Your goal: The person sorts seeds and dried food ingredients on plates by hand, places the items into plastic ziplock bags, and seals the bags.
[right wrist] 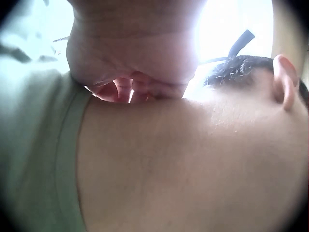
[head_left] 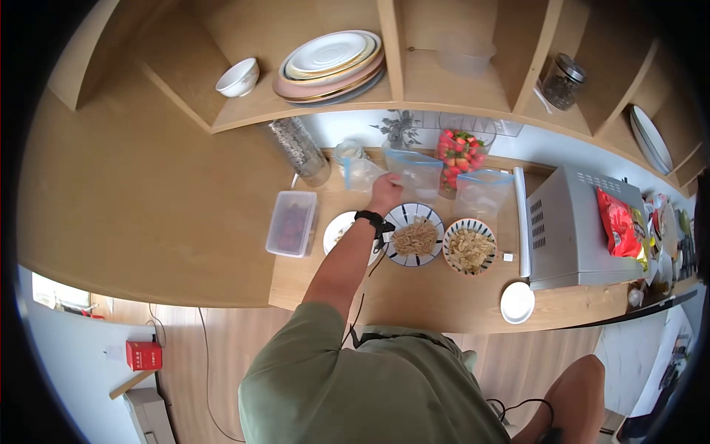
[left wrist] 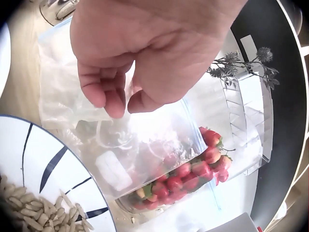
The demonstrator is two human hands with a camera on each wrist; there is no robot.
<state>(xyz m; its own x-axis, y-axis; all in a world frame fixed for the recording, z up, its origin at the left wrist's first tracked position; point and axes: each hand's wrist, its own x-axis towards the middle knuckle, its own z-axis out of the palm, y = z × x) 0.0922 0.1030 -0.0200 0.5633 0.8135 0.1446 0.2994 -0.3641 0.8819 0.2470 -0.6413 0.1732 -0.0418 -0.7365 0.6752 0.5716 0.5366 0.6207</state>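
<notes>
My left hand (head_left: 386,194) reaches in among clear zip bags with blue strips. In the left wrist view, the fingers of the left hand (left wrist: 145,58) hang loosely bent, thumb tip beside the fingertips, overlapping the edge of a zip bag (left wrist: 159,137). Another zip bag (left wrist: 60,79) lies on its other side. A blue-patterned plate (head_left: 396,257) of pale, strip-like pieces sits just below the hand. Behind the bags, a clear container holds strawberries (head_left: 460,159). In the right wrist view, my right hand (right wrist: 130,53) rests against the neck (right wrist: 183,159), its fingers partly hidden.
A bowl of pale slices (head_left: 470,250), a small white dish (head_left: 518,303) and a lidded plastic box (head_left: 291,223) stand on the counter. A white plate (head_left: 336,228) lies partly under the left forearm. The microwave (head_left: 569,229) is at right; a shelf (head_left: 414,103) overhangs the back.
</notes>
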